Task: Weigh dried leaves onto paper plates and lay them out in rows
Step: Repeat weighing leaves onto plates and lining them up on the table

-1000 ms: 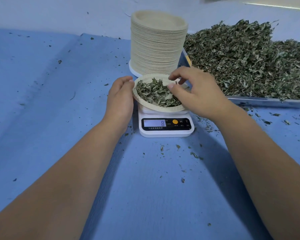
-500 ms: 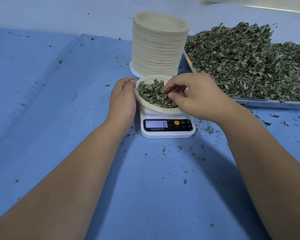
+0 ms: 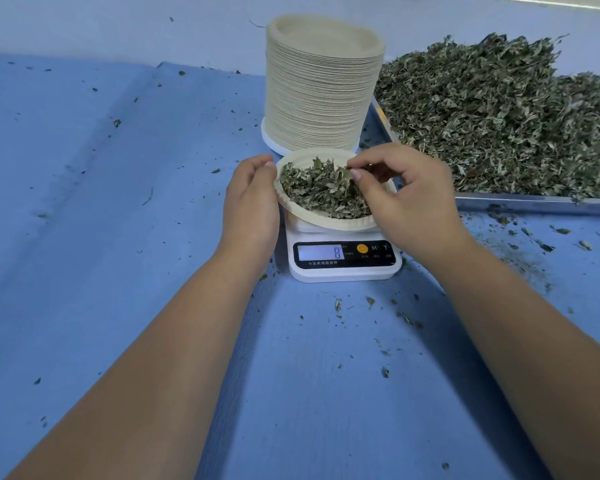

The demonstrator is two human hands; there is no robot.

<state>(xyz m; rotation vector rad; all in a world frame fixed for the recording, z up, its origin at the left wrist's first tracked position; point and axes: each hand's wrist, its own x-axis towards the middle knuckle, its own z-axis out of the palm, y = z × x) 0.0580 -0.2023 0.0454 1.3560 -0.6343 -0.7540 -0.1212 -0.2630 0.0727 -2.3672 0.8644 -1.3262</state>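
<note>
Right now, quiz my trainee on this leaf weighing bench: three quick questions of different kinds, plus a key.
1. True or false: the plate on the scale is empty.
2. Where does the stack stand? A) behind the scale B) on the scale C) in front of the scale
3. Fill in: the display reads ___.
Key: 1 false, it holds leaves; 2 A; 3 eight.

view: head-worn | faces: forward, down | near: scale close ahead | views: one
</note>
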